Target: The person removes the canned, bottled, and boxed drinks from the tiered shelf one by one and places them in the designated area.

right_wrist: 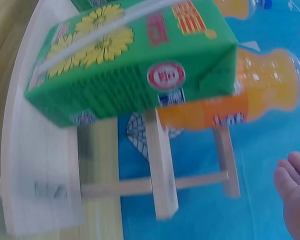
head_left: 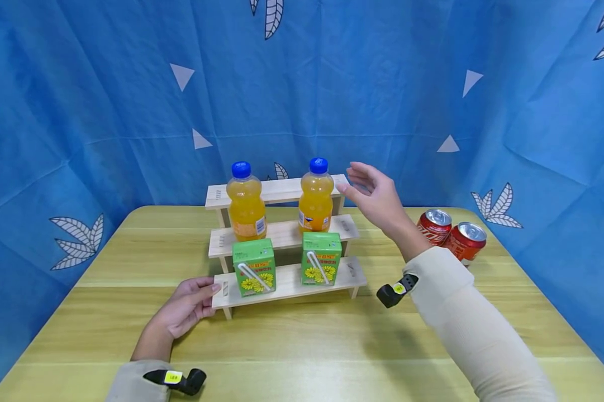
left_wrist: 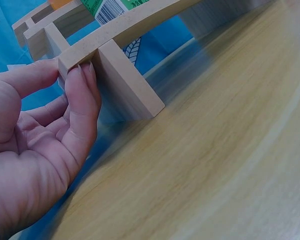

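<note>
A three-tier wooden display rack (head_left: 291,291) stands on the table. My left hand (head_left: 188,307) pinches the left end of its lowest step, thumb on top and fingers underneath; the left wrist view shows the grip (left_wrist: 45,115) up close. Two green drink cartons (head_left: 254,268) with straws stand on that step. Two bottles of orange drink (head_left: 247,209) with blue caps are on the middle step. My right hand (head_left: 377,195), holding nothing, is raised beside the top step's right end with fingers loosely bent. In the right wrist view its fingers (right_wrist: 292,175) appear at the right edge.
Two red soda cans (head_left: 465,241) stand close together at the table's right rear. A blue curtain (head_left: 332,84) with leaf prints hangs behind the wooden table (head_left: 302,346). The top step (head_left: 281,191) of the rack is partly hidden by the bottles.
</note>
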Motion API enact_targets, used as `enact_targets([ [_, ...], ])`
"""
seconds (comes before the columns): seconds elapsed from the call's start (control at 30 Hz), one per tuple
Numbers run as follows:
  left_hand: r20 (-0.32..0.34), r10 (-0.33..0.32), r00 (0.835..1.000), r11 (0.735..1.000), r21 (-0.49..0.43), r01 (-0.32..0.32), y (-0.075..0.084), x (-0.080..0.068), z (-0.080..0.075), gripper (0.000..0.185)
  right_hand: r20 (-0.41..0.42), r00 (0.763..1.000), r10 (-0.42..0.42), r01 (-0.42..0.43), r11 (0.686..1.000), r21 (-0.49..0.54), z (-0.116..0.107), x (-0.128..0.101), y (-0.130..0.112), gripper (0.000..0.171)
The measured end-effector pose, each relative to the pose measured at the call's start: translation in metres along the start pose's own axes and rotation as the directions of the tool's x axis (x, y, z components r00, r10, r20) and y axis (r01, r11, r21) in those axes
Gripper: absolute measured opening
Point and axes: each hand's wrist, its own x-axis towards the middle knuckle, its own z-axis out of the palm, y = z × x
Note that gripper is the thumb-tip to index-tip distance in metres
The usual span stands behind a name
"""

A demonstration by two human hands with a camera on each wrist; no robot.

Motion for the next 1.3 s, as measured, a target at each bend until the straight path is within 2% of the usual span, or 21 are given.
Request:
enact_targets([
  [0.43,0.008,0.016,1.000,1.000,-0.021,-0.016,-0.001,-0.001,-0.001,0.014,0.109,0.994,-0.009,0.005,0.999,0.039,0.032,0.011,-0.018,0.068],
  [0.63,0.003,0.010,1.000,1.000,-0.006,-0.010,0.000,-0.001,-0.001,0.016,0.154,0.988,-0.017,0.012,0.999,0.032,0.040,0.011,-0.018,0.068],
  [0.87,0.003,0.004,1.000,1.000,0.004,-0.004,0.002,-0.001,0.001,0.020,0.143,0.989,-0.029,0.026,0.999,0.024,0.041,0.010,-0.016,0.066],
  [1.3,0.019,0.006,1.000,1.000,-0.009,-0.006,0.003,-0.002,0.002,0.016,0.110,0.993,-0.032,0.030,0.999,0.017,0.042,0.010,-0.017,0.062],
])
